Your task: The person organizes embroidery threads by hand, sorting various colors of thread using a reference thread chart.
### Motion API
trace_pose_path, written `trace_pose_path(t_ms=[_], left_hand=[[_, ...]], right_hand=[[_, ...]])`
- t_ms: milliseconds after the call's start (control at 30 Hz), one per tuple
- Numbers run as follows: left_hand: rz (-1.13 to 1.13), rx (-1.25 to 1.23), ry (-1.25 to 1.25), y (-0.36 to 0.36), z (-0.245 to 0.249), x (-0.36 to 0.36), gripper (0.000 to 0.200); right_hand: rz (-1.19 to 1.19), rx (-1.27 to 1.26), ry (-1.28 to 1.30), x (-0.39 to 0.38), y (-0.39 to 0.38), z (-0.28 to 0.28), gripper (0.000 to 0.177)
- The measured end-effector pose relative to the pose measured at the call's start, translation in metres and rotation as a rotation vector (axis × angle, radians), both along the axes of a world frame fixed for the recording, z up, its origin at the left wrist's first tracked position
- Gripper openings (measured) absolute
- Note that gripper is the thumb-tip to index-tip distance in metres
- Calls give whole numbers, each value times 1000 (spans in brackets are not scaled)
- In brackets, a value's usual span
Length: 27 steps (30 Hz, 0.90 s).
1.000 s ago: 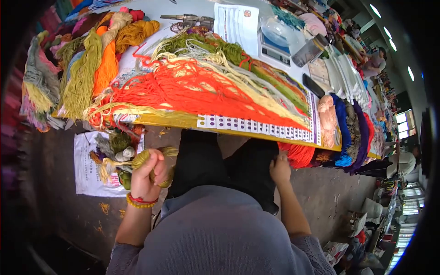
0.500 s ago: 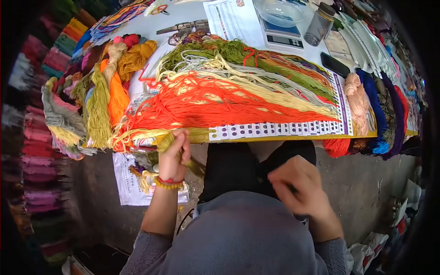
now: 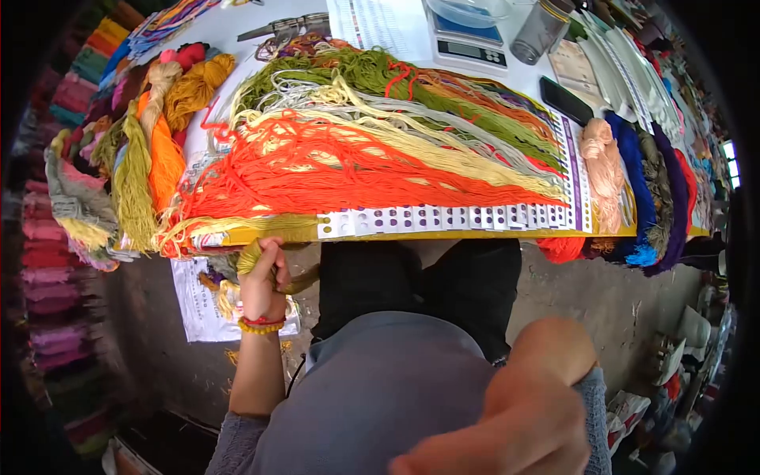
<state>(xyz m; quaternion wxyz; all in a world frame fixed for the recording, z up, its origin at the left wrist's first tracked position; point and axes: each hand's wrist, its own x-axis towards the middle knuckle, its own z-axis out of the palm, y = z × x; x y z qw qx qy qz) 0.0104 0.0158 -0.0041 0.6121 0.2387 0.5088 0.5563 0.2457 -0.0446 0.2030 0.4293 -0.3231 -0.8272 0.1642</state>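
My left hand (image 3: 264, 281), with a red and yellow bracelet at the wrist, is closed around an olive-gold skein of thread (image 3: 302, 280) just below the table's front edge. Close to the camera at the lower right is my right hand (image 3: 507, 423), blurred, its fingers drawn together; whatever they may hold cannot be made out. Red-orange threads (image 3: 348, 178) fan across the table beyond my left hand. Their right ends meet a row of white cards with punched holes (image 3: 443, 218) along the front edge. Olive-green threads (image 3: 364, 75) and cream threads lie behind them.
Skeins, among them a mustard one (image 3: 198, 83), hang at the table's left. A peach skein (image 3: 602, 170) and a blue skein (image 3: 633, 182) lie right. Toward the back are a phone (image 3: 565, 100), a scale (image 3: 469, 54), a jar (image 3: 541, 32) and a printed sheet (image 3: 380, 28).
My right hand has moved down and toward the camera, from over my lap to the lower right. My left hand still grips the skein. The whole view has shifted slightly.
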Motion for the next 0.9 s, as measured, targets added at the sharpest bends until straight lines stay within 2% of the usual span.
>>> trace_pose_path(t_ms=[200,233,267,300,333,400,467,500,533,567,600,633,667,767,833,900], left_hand=[[-58,26,25,7,11,-3,13],[-48,24,15,8,12,-4,14],[-42,21,2,10,12,-4,16],[-48,30,-20,11,11,-7,19],[-50,27,-25,10,10,-7,19],[-54,-10,-46,9,9,-6,20],[-61,-28,-42,6,5,0,22],[-117,-54,-43,4,4,2,22],[-169,-75,-40,5,3,4,23],[-207,-63,-2,1,5,7,25],[-209,-69,6,-2,6,9,25],[-236,-64,2,-4,6,13,26],[-271,-67,-5,-7,5,16,27],[-360,-105,-48,-11,4,22,30],[-398,-82,-84,-18,4,29,30],[-428,-59,-111,-22,8,35,31]], right_hand=[[-707,-254,-704,50,-31,-14,11],[-627,53,-405,79,-14,-53,11],[-526,19,-42,100,2,-95,6],[-675,-94,-132,118,4,-130,7],[-807,-492,-192,148,-11,-175,10],[-1045,-1035,-755,203,-50,-269,21],[-894,-1441,-1027,225,-98,-332,31],[-898,-1428,-1030,272,-165,-415,31],[-856,-1268,-865,284,-197,-494,32],[-844,-1272,-864,263,-189,-455,32],[-599,-1173,-1111,249,-157,-407,30],[-348,-1049,-1338,204,-125,-351,28],[-350,-1067,-1335,197,-117,-336,28],[-44,-988,-1476,175,-75,-282,19],[-227,-797,-1120,148,-49,-256,18],[-237,-626,-488,92,-13,-226,16]])
